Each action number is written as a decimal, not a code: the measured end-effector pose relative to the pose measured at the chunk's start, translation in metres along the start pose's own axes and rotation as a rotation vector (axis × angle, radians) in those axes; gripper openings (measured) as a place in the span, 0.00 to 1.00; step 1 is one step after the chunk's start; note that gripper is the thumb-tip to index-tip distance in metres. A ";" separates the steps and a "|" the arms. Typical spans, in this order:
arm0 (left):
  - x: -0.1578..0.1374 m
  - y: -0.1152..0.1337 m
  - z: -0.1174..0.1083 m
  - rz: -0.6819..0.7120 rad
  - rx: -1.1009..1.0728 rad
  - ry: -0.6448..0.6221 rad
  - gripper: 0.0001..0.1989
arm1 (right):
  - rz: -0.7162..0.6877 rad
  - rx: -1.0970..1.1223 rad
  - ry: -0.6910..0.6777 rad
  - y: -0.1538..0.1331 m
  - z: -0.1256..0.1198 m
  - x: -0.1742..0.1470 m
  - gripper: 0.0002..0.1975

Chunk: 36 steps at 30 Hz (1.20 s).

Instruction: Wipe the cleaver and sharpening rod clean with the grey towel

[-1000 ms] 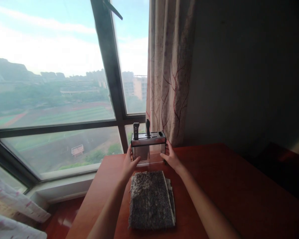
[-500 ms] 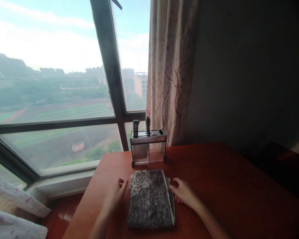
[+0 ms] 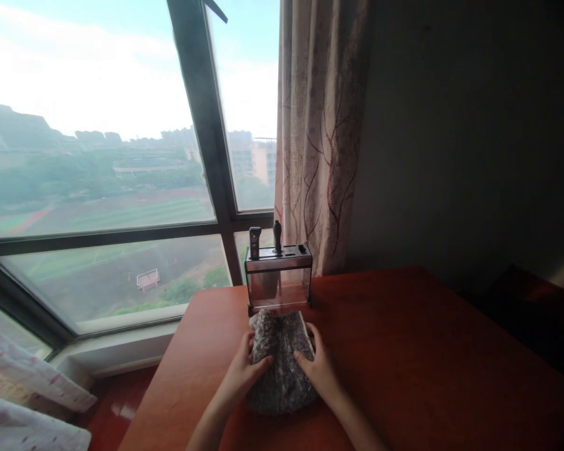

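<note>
A folded grey cloth point(image 3: 286, 382), fuzzy and flecked with white, is gripped at both sides near the front of the table. My left hand point(image 3: 247, 368) closes on its left side, thumb on top and fingers mostly hidden behind. On the right side my right hand point(image 3: 318, 363) pinches it the same way, thumb lying on the upper face. Between the two hands the cloth is bunched, its left part raised in a fold. Whether its lower edge touches the table is unclear.
Behind the cloth stands a clear-sided knife block point(image 3: 279, 282) with two dark-handled tools point(image 3: 277, 237) in its top. The reddish wooden table point(image 3: 404, 338) reaches to the dark wall on the right. A window point(image 3: 98, 188) and patterned curtain point(image 3: 319, 138) are beyond.
Both hands have come inward from beside the cloth and closed on its sides. The cloth has gone from lying flat to squeezed, narrower and bunched, with its far edge nearer the knife block.
</note>
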<state>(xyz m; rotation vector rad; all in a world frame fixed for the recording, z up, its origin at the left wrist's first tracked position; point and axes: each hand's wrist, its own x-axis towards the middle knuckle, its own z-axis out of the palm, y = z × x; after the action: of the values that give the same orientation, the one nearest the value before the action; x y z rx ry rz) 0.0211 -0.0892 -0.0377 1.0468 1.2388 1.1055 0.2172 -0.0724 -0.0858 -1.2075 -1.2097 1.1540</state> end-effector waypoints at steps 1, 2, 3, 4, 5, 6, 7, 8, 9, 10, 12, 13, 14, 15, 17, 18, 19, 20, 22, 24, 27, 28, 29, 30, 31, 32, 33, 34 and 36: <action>-0.003 0.002 0.002 -0.009 -0.037 0.020 0.28 | 0.054 0.094 0.012 -0.002 -0.002 0.000 0.38; -0.006 0.004 0.005 -0.022 -0.083 0.033 0.28 | 0.113 0.195 0.007 -0.005 -0.004 -0.001 0.39; -0.010 0.007 0.008 -0.036 -0.137 0.044 0.27 | 0.168 0.292 -0.017 -0.009 -0.007 -0.001 0.39; -0.012 0.009 0.011 -0.045 -0.193 0.054 0.28 | 0.210 0.376 -0.057 -0.014 -0.009 -0.002 0.36; -0.014 0.011 0.013 -0.050 -0.243 0.061 0.29 | 0.238 0.445 -0.106 -0.018 -0.011 -0.003 0.33; -0.015 0.013 0.016 -0.051 -0.283 0.071 0.31 | 0.260 0.495 -0.159 -0.022 -0.012 -0.004 0.30; -0.015 0.013 0.019 -0.051 -0.315 0.085 0.32 | 0.280 0.532 -0.208 -0.025 -0.012 -0.005 0.28; -0.014 0.012 0.021 -0.055 -0.343 0.102 0.33 | 0.293 0.566 -0.240 -0.028 -0.012 -0.006 0.28; -0.013 0.010 0.022 -0.065 -0.369 0.117 0.34 | 0.298 0.603 -0.251 -0.029 -0.012 -0.007 0.29; -0.011 0.007 0.023 -0.081 -0.393 0.129 0.35 | 0.294 0.644 -0.253 -0.030 -0.012 -0.008 0.30; -0.008 0.002 0.025 -0.114 -0.426 0.135 0.35 | 0.283 0.705 -0.259 -0.030 -0.011 -0.010 0.30; -0.007 -0.001 0.025 -0.123 -0.429 0.127 0.35 | 0.288 0.707 -0.267 -0.031 -0.011 -0.011 0.31; -0.006 -0.002 0.026 -0.124 -0.422 0.115 0.35 | 0.302 0.685 -0.275 -0.031 -0.012 -0.012 0.32; -0.006 -0.003 0.026 -0.118 -0.409 0.102 0.35 | 0.317 0.644 -0.277 -0.031 -0.012 -0.012 0.33; -0.006 -0.003 0.026 -0.093 -0.382 0.087 0.37 | 0.322 0.546 -0.245 -0.031 -0.015 -0.011 0.33; -0.005 -0.003 0.026 -0.083 -0.370 0.087 0.37 | 0.309 0.506 -0.217 -0.030 -0.017 -0.010 0.33; -0.005 -0.003 0.025 -0.077 -0.358 0.092 0.37 | 0.292 0.477 -0.190 -0.029 -0.019 -0.009 0.33; -0.004 -0.003 0.024 -0.074 -0.343 0.101 0.37 | 0.273 0.455 -0.169 -0.027 -0.020 -0.007 0.33; -0.002 -0.006 0.021 -0.075 -0.314 0.127 0.37 | 0.241 0.425 -0.138 -0.023 -0.022 -0.005 0.34; 0.002 -0.012 0.018 -0.077 -0.303 0.155 0.36 | 0.222 0.413 -0.122 -0.019 -0.023 -0.004 0.37; 0.007 -0.021 0.012 -0.079 -0.314 0.158 0.36 | 0.222 0.406 -0.112 -0.015 -0.022 -0.007 0.38; 0.009 -0.024 0.011 -0.079 -0.312 0.154 0.36 | 0.227 0.401 -0.108 -0.015 -0.022 -0.008 0.38; 0.010 -0.026 0.010 -0.081 -0.306 0.148 0.36 | 0.236 0.400 -0.107 -0.014 -0.022 -0.010 0.37; 0.011 -0.026 0.008 -0.083 -0.295 0.146 0.36 | 0.250 0.408 -0.109 -0.013 -0.023 -0.011 0.36; 0.011 -0.026 0.008 -0.086 -0.281 0.146 0.36 | 0.275 0.430 -0.124 -0.013 -0.025 -0.012 0.36; 0.010 -0.025 0.008 -0.088 -0.266 0.151 0.36 | 0.311 0.467 -0.153 -0.012 -0.027 -0.012 0.36; 0.009 -0.023 0.008 -0.090 -0.255 0.158 0.35 | 0.358 0.518 -0.198 -0.010 -0.029 -0.012 0.35; 0.007 -0.020 0.009 -0.091 -0.249 0.164 0.35 | 0.413 0.578 -0.259 -0.009 -0.031 -0.012 0.35; 0.003 -0.013 0.013 -0.085 -0.257 0.175 0.34 | 0.525 0.705 -0.402 -0.008 -0.033 -0.011 0.34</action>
<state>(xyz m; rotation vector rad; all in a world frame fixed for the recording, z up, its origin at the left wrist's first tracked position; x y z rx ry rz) 0.0345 -0.0881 -0.0506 0.7098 1.2279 1.2732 0.2497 -0.0852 -0.0782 -0.7690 -0.6442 2.0743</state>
